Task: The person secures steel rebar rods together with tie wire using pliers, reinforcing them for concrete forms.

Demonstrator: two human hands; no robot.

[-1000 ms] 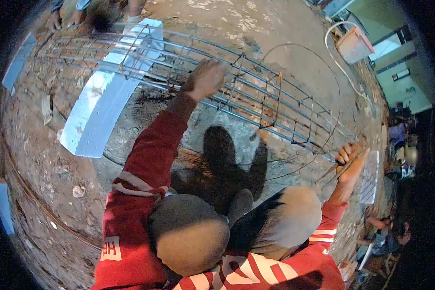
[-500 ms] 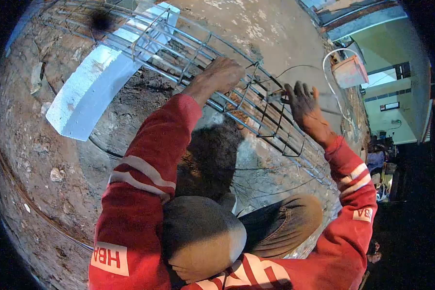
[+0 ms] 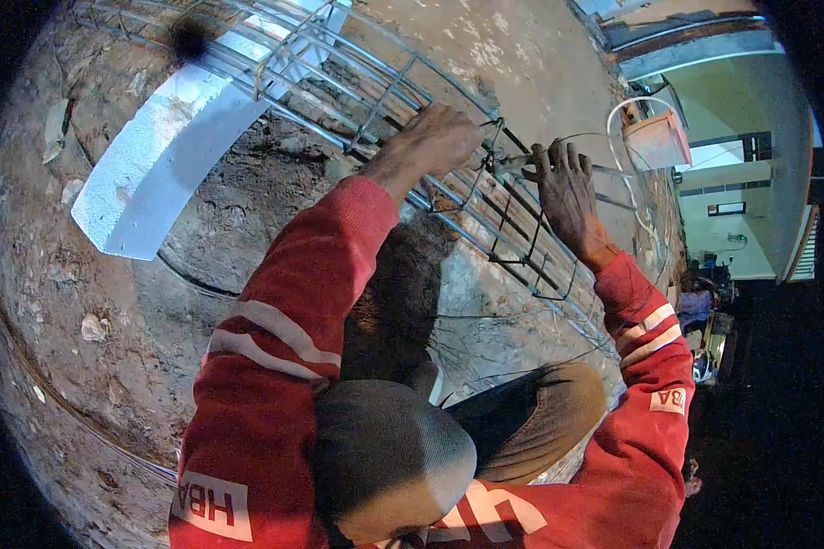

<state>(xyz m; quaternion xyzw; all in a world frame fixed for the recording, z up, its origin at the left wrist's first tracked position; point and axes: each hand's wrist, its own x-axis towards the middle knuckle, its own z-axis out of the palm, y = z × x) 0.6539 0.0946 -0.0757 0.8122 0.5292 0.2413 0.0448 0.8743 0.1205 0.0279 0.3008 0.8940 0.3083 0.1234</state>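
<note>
Now fist (image 3: 435, 142), open hand (image 3: 568, 188) on cage (image 3: 334, 64)

Red long sleeves (image 3: 284, 302), white stripes, white lettered patches; brownish trousers (image 3: 540, 412).

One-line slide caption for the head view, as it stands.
Left hand grips a rebar cage lying over a white block; right hand lies spread on its bars.
</note>
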